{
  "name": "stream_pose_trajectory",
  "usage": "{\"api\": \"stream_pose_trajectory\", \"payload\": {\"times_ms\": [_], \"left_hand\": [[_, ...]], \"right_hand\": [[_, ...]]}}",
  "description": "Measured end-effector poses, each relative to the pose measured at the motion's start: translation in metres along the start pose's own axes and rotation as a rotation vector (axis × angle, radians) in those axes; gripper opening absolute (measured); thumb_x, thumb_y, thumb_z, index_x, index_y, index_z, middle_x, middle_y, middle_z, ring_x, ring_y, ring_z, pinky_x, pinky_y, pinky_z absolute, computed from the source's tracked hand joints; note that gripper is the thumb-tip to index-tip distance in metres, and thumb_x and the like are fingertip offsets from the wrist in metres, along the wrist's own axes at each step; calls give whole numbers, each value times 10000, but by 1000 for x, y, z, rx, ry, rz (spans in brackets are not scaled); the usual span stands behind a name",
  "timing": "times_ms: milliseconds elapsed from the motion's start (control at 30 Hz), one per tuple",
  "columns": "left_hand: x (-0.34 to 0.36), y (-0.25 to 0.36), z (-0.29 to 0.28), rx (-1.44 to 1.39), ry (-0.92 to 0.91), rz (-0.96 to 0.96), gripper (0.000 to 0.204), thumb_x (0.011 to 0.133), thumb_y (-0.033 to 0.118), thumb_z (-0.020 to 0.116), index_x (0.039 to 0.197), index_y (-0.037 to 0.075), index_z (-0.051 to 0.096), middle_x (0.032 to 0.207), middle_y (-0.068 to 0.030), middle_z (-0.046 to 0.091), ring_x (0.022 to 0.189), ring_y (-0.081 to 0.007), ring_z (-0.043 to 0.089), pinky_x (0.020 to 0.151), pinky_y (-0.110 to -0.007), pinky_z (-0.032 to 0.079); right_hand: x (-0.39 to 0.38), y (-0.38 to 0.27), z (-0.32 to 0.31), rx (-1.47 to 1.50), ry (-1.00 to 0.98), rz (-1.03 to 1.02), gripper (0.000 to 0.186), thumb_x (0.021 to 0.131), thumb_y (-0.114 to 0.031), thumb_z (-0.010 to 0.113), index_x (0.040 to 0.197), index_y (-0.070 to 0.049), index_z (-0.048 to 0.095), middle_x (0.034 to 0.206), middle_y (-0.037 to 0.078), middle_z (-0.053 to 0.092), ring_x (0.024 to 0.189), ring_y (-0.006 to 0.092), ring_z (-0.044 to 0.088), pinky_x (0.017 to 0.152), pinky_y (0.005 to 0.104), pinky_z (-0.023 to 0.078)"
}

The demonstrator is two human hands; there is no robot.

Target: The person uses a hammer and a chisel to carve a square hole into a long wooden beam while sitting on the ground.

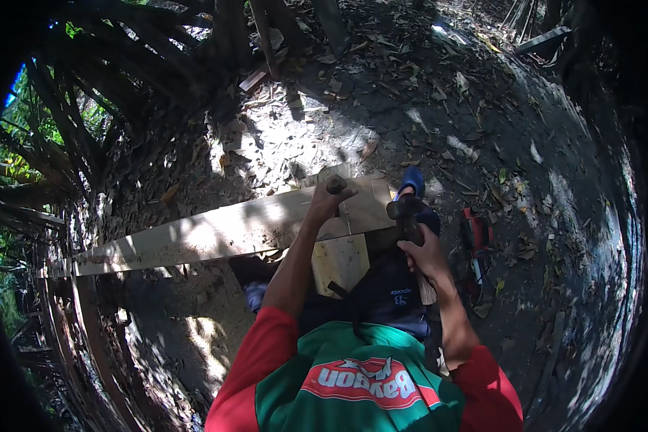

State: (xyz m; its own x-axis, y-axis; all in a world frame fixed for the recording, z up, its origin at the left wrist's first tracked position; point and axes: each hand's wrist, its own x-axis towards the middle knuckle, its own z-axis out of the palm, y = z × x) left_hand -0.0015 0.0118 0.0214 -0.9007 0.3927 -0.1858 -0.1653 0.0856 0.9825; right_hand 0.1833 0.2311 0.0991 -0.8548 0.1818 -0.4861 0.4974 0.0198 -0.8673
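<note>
1. Right hand clenched round a hammer; we see fingers and thumb wrapped on the shaft, head beyond the grip, butt end toward the body.
2. Left hand grasping a brown handle, round end facing up. We can't tell which tool it belongs to; the fist covers the rest.
3. Board: long, pale, right under the left grip. We see its near end to the right of that grip, its far end well off to the left. Brown bits lie on it.
4. Hammer head is ahead and a little left of the right grip, near the board's right end. We can't tell how high it hangs.
5. Block: pale wood, between the two grips but closer to the body, just beside the board's near edge.
6. Shoe: blue, just beyond the right grip.
7. Red tool: on the ground, right of the right grip. We can't make out its kind.
8. Shirt, green with red sleeves, on the body side of both grips.
</note>
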Motion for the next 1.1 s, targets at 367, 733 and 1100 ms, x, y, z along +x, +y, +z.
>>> {"api": "stream_pose_trajectory", "payload": {"times_ms": [367,733,1100], "left_hand": [[21,-11,10,120,-85,52,332,777,262,838,808,64,574,738,24,540,702,-86,492,664,-297,431],[22,4,29,457,-281,95,371,779,280,831,917,17,608,768,-30,594,723,-118,519,692,-327,446],[50,-13,41,527,-441,-56,369,761,302,794,896,-4,638,787,-45,615,736,-146,549,691,-336,453]], "right_hand": [[-40,-17,-6,131,80,38,299,855,-100,698,1104,-25,550,652,-14,529,481,74,510,418,237,416],[13,-80,11,179,416,-549,185,868,-93,620,1028,-10,580,641,10,535,547,99,542,515,263,434],[5,-51,-52,122,199,-206,122,816,-117,628,884,-29,579,589,26,558,447,106,537,408,267,402]]}}
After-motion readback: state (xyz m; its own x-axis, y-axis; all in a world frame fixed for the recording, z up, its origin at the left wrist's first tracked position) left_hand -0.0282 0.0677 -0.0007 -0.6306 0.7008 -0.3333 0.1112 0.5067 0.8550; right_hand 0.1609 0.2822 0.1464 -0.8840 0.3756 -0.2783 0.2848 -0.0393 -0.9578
